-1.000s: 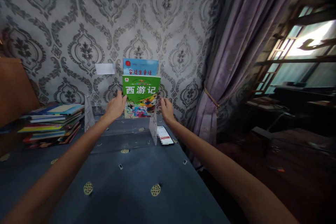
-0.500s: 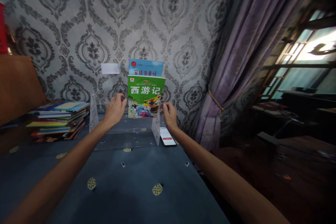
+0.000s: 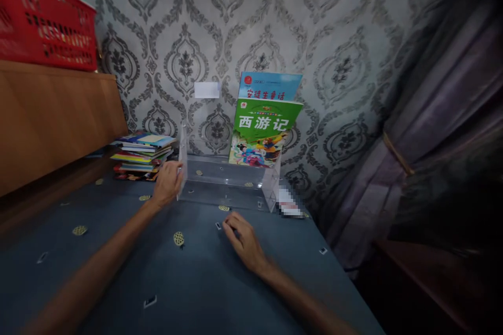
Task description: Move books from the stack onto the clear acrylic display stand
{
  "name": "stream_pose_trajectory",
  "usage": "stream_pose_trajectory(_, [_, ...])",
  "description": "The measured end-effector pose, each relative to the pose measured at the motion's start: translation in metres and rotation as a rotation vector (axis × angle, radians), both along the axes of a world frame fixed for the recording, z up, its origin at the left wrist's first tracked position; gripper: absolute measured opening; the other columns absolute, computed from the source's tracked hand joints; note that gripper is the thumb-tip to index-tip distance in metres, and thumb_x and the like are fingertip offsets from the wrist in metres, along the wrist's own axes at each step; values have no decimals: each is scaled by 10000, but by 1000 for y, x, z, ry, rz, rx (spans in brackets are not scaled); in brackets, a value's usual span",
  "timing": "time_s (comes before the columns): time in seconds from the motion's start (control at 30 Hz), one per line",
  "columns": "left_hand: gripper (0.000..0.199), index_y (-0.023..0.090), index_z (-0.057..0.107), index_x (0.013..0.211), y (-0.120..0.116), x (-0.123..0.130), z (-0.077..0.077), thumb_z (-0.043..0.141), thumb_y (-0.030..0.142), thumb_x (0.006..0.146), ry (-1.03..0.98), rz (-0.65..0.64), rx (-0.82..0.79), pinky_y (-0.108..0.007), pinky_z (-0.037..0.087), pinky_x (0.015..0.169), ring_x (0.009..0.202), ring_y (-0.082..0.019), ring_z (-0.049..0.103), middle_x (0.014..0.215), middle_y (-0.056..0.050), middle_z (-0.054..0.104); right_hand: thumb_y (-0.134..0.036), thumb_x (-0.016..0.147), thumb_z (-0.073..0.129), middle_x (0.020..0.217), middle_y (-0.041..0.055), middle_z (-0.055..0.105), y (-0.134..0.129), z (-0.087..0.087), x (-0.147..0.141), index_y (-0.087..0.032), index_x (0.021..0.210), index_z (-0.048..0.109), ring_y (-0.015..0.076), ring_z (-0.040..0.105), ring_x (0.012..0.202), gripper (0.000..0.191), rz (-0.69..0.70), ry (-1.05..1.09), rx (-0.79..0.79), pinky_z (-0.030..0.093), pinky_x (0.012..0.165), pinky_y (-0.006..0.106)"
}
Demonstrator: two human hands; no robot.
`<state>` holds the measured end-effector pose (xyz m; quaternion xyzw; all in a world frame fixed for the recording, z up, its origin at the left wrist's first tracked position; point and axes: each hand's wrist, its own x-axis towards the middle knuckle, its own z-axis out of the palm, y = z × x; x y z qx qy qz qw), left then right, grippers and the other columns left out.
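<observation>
A clear plastic book rack (image 3: 223, 193) stands on the table against the wall. On its back tier, toward the right, leans a green picture book (image 3: 259, 133) with white Chinese characters, tilted a little. Behind it shows the top of a blue book (image 3: 271, 84). My left hand (image 3: 168, 183) is beside the rack's left side panel, its fingers loosely bent and partly hidden; whether it touches the panel I cannot tell. In front of the rack, over the tablecloth, my right hand (image 3: 243, 241) has loosely curved fingers, thumb apart, holding nothing.
A stack of books (image 3: 145, 154) lies left of the rack, just beyond my left hand. A red basket (image 3: 47, 21) sits on a wooden cabinet (image 3: 58, 115) at the left. A blurred-out phone (image 3: 290, 203) lies right of the rack. A purple curtain (image 3: 361, 178) hangs at the right.
My view has turned left. Both hands have come away from the green book: the left toward the rack's left side, the right down and back in front of the rack. The books stay standing.
</observation>
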<state>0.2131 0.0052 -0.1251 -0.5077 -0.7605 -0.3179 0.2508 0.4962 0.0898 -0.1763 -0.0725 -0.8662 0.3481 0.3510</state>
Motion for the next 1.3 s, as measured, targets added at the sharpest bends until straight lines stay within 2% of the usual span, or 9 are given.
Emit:
stream_pose_trajectory(0.2, [469, 33, 537, 1291, 3, -58, 33, 376, 313, 952, -62, 275, -19, -603, 380, 1087, 1323, -430, 470, 1340, -320, 563, -436, 1062, 413, 832, 38, 601, 1, -10, 5, -234, 776, 563, 187, 592, 777, 381, -1, -64, -55, 465, 726, 322])
stream_pose_trajectory(0.27, [502, 38, 507, 1350, 9, -72, 41, 407, 289, 927, -44, 289, -60, -639, 320, 1123, 1410, -446, 391, 1457, -327, 490, -443, 1063, 411, 808, 33, 589, 2, -12, 5, -228, 745, 547, 183, 584, 763, 407, -24, -66, -45, 462, 716, 317])
stream_pose_trajectory(0.37, [532, 65, 460, 1416, 17, -89, 46, 391, 273, 930, 32, 339, -240, -662, 275, 1147, 1488, -429, 302, 1560, -300, 412, -430, 1061, 419, 802, 32, 590, 2, -14, 5, -220, 739, 544, 182, 582, 774, 404, -18, -85, -7, 463, 723, 314])
stream_pose_trajectory(0.43, [516, 67, 473, 1403, 23, -97, 47, 370, 285, 946, 69, 367, -344, -669, 301, 1125, 1475, -434, 331, 1519, -309, 462, -397, 1060, 426, 822, 32, 600, 1, -14, 5, -220, 771, 561, 182, 588, 782, 365, -3, -108, 12, 466, 734, 314])
stream_pose_trajectory(0.57, [436, 64, 571, 1275, 32, -108, 50, 367, 270, 950, 90, 355, -398, -702, 335, 1061, 1319, -468, 501, 1319, -334, 602, -339, 1049, 442, 814, 23, 594, 1, -15, 6, -221, 778, 559, 177, 589, 762, 317, -6, -131, 18, 468, 732, 306])
stream_pose_trajectory(0.8, [409, 43, 653, 1169, 39, -121, 57, 367, 201, 923, 175, 362, -501, -739, 310, 1024, 1167, -481, 592, 1235, -321, 641, -348, 1055, 442, 804, 21, 605, 3, -17, 6, -214, 790, 575, 172, 584, 758, 326, -12, -156, 34, 456, 727, 294])
stream_pose_trajectory(0.97, [396, 87, 642, 1220, 26, -127, 62, 424, 162, 899, 242, 371, -613, -676, 341, 1039, 1157, -421, 627, 1245, -259, 667, -423, 1079, 382, 811, 27, 597, 3, -15, 6, -202, 792, 570, 160, 566, 769, 408, 19, -207, 43, 446, 734, 280])
stream_pose_trajectory(1.17, [441, 88, 609, 1273, 0, -125, 73, 310, 125, 950, 288, 373, -724, -595, 412, 1000, 1138, -371, 656, 1249, -236, 676, -455, 1086, 348, 852, 51, 627, 1, -13, 7, -200, 822, 586, 181, 590, 803, 437, 34, -226, 53, 466, 762, 307])
stream_pose_trajectory(1.3, [471, 103, 597, 1297, -24, -120, 76, 298, 78, 933, 320, 382, -752, -586, 406, 1014, 1138, -356, 662, 1270, -226, 667, -451, 1088, 337, 831, 47, 623, 1, -12, 8, -204, 808, 574, 180, 589, 779, 442, 47, -235, 66, 460, 736, 304])
